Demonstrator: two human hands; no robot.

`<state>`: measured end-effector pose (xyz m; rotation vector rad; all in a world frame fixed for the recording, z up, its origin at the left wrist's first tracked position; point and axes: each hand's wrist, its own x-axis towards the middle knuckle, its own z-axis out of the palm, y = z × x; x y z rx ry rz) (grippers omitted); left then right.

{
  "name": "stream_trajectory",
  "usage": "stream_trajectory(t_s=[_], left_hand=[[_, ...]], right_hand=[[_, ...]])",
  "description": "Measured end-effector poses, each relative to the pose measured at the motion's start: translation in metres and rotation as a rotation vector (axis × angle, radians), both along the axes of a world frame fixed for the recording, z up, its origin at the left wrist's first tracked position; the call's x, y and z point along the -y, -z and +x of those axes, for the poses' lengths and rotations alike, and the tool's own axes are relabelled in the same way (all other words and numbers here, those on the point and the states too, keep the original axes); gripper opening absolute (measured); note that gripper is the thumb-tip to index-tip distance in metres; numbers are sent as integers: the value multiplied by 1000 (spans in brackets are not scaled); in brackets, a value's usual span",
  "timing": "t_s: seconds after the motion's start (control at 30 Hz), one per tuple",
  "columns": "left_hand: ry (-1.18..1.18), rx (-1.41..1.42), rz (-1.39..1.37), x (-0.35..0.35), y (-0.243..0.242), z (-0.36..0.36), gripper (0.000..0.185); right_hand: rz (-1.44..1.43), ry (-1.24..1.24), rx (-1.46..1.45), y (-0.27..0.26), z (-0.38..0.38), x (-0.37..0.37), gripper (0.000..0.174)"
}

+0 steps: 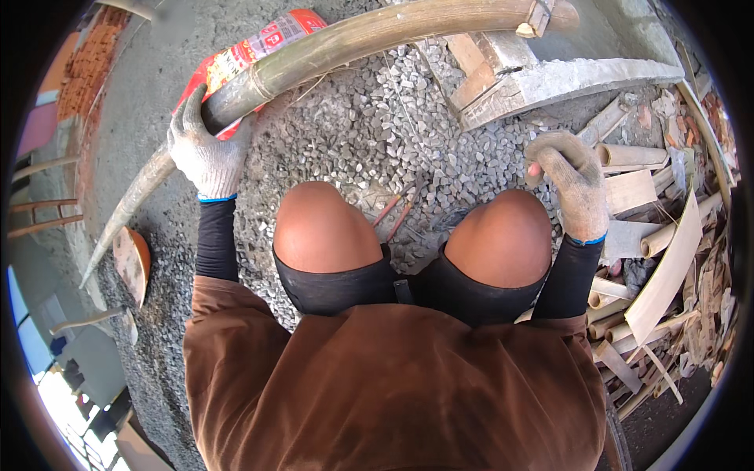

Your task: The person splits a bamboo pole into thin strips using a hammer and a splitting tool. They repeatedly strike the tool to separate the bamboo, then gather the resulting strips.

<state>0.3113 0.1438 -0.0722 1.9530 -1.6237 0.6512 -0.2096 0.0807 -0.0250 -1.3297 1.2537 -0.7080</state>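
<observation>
A long bamboo pole (347,50) lies in a curve across the upper left, over a red printed plastic bag (227,62). My left hand (207,147), in a knitted work glove, grips the pole near the bag's lower end. My right hand (562,168), gloved too, is raised above the right knee with its fingers curled; whether something small is between them cannot be told. Red-handled pliers or cutters (397,209) lie on the gravel between the knees. At the pole's upper right end, a small piece of wood or bamboo (536,17) is fastened on.
Gravel (424,118) covers the ground ahead. A concrete-crusted board (565,85) and wood blocks stand at upper right. Bamboo offcuts and scrap wood (665,259) are heaped on the right. An orange basin or hard hat (132,265) and a trowel-like tool (129,327) lie left.
</observation>
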Motion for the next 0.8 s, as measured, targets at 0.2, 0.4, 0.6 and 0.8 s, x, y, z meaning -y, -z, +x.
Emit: stream_trajectory(t_s=[0.2, 0.4, 0.6, 0.8], left_hand=[[300, -198, 69, -74, 118, -71, 50], [387, -498, 911, -134, 255, -101, 31], [285, -266, 1221, -114, 264, -133, 48], [288, -252, 1257, -120, 272, -131, 52]], right_hand=[[319, -196, -277, 221, -39, -25, 18], [3, -597, -449, 308, 21, -95, 21], [-537, -642, -524, 321, 79, -75, 40], [-776, -865, -370, 337, 125, -68, 53]])
